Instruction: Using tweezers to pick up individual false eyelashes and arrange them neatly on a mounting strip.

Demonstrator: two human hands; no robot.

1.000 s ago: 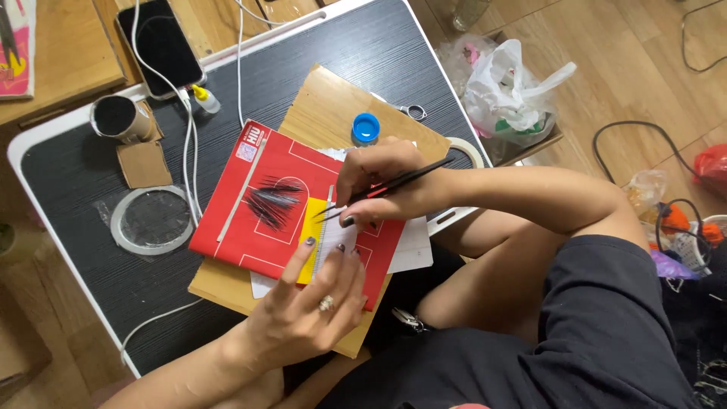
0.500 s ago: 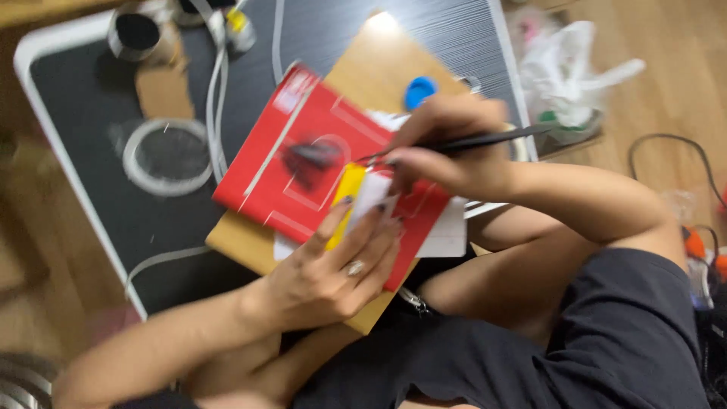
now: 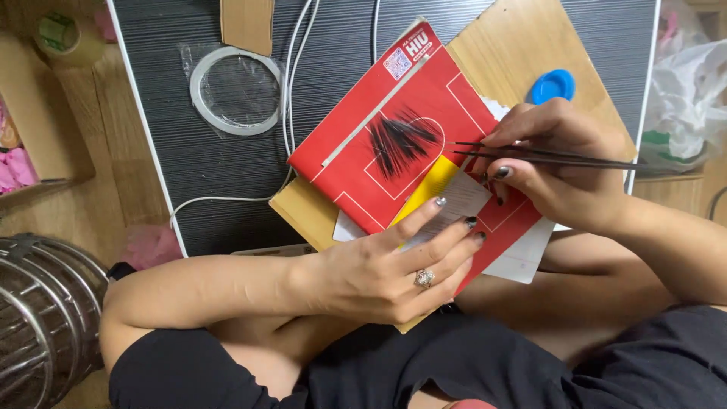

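The right hand (image 3: 564,170) pinches one pair of black tweezers (image 3: 545,155), tips near one tuft of black fibres (image 3: 400,140) on the red card (image 3: 379,151). The left hand (image 3: 394,265), fingers spread, presses one white slip (image 3: 458,201).

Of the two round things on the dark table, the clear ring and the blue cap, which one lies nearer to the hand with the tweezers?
The blue cap, just above the right hand; the clear ring lies far across the table.

red card (image 3: 394,144): glossy paper | tweezers (image 3: 545,155): dark metal | board (image 3: 522,53): matt wood
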